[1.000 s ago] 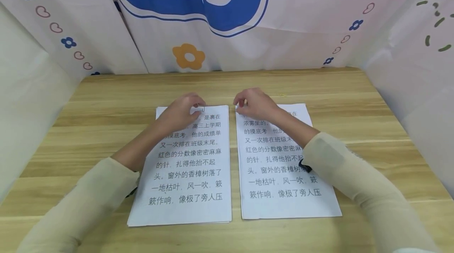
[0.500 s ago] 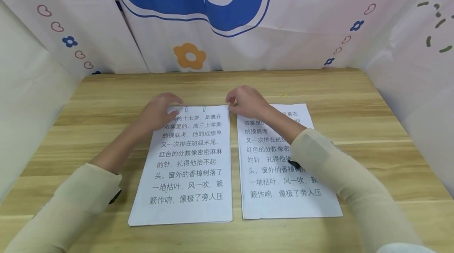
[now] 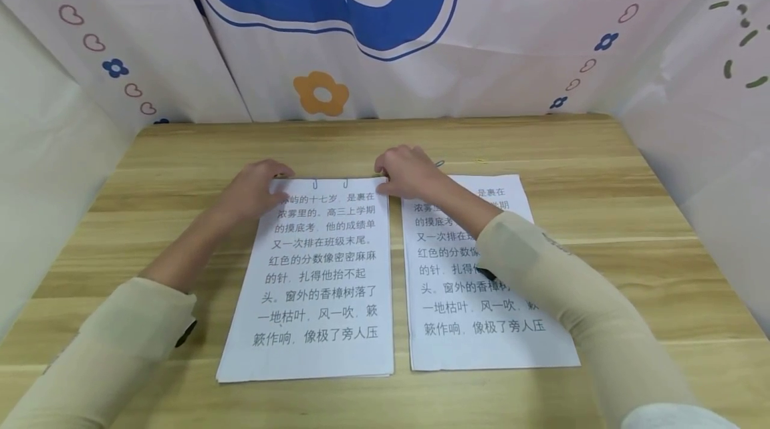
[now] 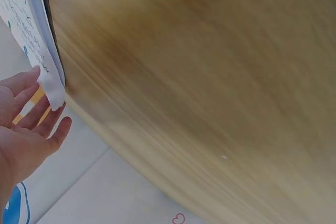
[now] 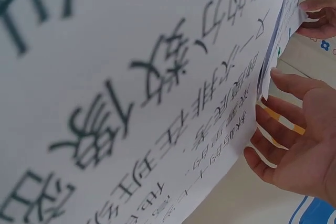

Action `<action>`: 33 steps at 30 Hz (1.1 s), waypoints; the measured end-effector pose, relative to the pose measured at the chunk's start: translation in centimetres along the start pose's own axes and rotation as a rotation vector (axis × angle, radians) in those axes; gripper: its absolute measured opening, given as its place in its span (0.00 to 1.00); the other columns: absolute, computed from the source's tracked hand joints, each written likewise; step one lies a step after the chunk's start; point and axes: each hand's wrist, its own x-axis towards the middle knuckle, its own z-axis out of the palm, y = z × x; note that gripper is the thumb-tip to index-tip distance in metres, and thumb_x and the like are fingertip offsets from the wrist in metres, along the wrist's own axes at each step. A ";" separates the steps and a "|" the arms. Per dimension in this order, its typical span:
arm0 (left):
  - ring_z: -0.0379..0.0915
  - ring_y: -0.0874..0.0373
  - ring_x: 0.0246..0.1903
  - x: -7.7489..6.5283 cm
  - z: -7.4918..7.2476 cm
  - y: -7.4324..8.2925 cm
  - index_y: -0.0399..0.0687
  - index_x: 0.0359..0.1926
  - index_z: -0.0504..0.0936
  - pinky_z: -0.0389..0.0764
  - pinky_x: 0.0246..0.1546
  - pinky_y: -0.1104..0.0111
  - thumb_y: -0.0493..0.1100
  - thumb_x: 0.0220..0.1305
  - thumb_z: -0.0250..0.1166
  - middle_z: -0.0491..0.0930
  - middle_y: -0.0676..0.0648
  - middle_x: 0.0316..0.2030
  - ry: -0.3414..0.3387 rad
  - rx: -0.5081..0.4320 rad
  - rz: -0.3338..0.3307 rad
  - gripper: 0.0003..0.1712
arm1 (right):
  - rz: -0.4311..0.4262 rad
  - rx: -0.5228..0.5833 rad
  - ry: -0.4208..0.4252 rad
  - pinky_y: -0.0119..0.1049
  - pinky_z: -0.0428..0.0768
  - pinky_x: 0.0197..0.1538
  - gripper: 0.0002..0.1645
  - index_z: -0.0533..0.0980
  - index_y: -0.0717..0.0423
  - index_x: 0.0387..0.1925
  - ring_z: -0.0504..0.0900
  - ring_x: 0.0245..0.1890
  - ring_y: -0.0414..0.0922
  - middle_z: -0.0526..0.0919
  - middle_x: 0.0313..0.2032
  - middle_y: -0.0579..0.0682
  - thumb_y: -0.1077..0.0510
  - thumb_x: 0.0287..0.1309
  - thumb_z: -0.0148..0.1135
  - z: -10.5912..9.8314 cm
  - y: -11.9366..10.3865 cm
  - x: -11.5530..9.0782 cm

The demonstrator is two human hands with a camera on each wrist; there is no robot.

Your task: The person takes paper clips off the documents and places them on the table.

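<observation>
Two stacks of printed paper lie side by side on the wooden table. Along the top edge of the left stack (image 3: 325, 282) sit two paper clips (image 3: 315, 184). My left hand (image 3: 255, 188) pinches this stack's top left corner, thumb over the page and fingers behind, as the left wrist view shows at the paper corner (image 4: 51, 90). At the top right corner, my right hand (image 3: 406, 172) holds the same stack between thumb and fingers (image 5: 278, 106). Its forearm crosses above the right stack (image 3: 481, 349), hiding part of the text.
Behind the right stack lie a bluish paper clip (image 3: 440, 163) and a small yellow clip (image 3: 481, 161). A white printed cloth (image 3: 493, 81) hangs along the table's back edge, with white walls at both sides.
My left hand has moved left from the clips to the left stack's top left corner. My right hand has shifted left from the right stack to the left stack's top right corner, uncovering the bluish clip.
</observation>
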 end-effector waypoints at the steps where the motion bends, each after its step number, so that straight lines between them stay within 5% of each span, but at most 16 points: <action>1: 0.68 0.30 0.65 0.0 -0.1 -0.1 0.26 0.61 0.77 0.67 0.68 0.40 0.28 0.62 0.68 0.75 0.26 0.62 -0.003 -0.001 -0.006 0.25 | 0.001 -0.006 -0.005 0.43 0.72 0.52 0.17 0.86 0.55 0.49 0.80 0.39 0.46 0.87 0.39 0.48 0.52 0.62 0.74 0.0 -0.1 0.2; 9: 0.72 0.31 0.60 0.1 -0.1 -0.1 0.26 0.59 0.78 0.72 0.63 0.41 0.27 0.63 0.67 0.78 0.26 0.57 -0.019 -0.012 -0.018 0.23 | 0.014 -0.017 -0.031 0.47 0.71 0.60 0.20 0.85 0.54 0.52 0.82 0.51 0.47 0.88 0.50 0.49 0.52 0.60 0.75 0.4 -0.4 0.7; 18: 0.75 0.37 0.50 0.6 0.1 -0.3 0.26 0.55 0.81 0.76 0.54 0.47 0.23 0.67 0.58 0.79 0.30 0.48 0.014 -0.046 -0.041 0.17 | 0.033 0.016 -0.040 0.46 0.72 0.60 0.17 0.86 0.54 0.49 0.82 0.47 0.46 0.88 0.48 0.49 0.53 0.60 0.76 0.5 -0.4 0.9; 33: 0.75 0.39 0.44 0.6 0.1 -0.2 0.26 0.48 0.83 0.76 0.48 0.51 0.23 0.67 0.57 0.80 0.32 0.43 0.043 -0.076 -0.043 0.12 | 0.022 0.021 -0.013 0.44 0.73 0.55 0.14 0.85 0.54 0.44 0.78 0.44 0.46 0.84 0.46 0.50 0.54 0.59 0.76 0.7 -0.4 0.8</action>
